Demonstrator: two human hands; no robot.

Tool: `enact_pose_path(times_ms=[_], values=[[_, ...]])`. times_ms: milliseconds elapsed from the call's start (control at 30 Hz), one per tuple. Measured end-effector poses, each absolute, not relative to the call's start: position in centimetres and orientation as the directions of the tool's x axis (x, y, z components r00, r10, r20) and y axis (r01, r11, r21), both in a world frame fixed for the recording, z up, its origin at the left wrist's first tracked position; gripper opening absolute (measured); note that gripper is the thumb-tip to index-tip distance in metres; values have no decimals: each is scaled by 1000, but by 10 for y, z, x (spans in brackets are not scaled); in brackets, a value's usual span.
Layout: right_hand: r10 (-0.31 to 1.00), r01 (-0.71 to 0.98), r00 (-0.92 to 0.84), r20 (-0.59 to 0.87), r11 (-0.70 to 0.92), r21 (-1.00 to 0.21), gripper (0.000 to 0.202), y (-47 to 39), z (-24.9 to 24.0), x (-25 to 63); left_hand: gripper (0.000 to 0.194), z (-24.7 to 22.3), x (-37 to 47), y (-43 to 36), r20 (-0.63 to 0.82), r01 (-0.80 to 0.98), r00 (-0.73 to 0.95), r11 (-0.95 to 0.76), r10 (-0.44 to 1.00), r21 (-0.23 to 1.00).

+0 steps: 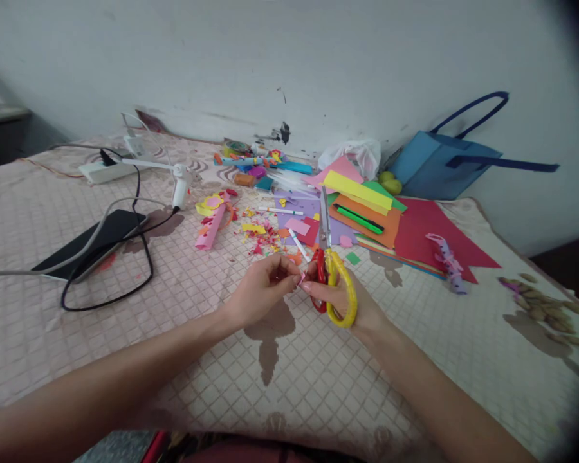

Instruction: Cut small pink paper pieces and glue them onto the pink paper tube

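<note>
Between both hands, over the middle of the table, is a small pink paper piece (302, 277). The fingertips of my left hand (266, 286) pinch it from the left. My right hand (340, 299) is closed, its thumb and fingertip at the paper's right side. Scissors (324, 241) with one red and one yellow handle hang on my right hand, blades pointing away toward the back. Beyond the hands lie many tiny red, pink and yellow paper scraps (265, 236). The fingers partly hide the pink piece.
Coloured paper sheets (434, 238) with a green marker (361, 219) lie at the back right, near a blue bag (434, 166). A pink paper roll (211, 226), a glue gun (179, 186), cables and a black tablet-like device (94, 243) are on the left. A decorated purple roll (448, 265) lies right.
</note>
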State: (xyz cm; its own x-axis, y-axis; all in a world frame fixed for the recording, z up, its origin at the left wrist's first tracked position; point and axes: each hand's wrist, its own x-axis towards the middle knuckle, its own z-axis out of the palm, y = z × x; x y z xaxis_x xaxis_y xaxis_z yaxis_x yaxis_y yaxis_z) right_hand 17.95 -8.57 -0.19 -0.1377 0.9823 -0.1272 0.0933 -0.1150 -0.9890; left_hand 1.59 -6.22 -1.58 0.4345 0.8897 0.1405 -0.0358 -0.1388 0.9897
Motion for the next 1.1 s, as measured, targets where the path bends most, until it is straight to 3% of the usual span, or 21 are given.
enact_pose_path(times_ms=[1100], values=[[986, 81, -128, -104, -94, -992, 21, -84, -3, 181, 11, -14, 16, -63, 117, -31, 437, -115, 892, 993]])
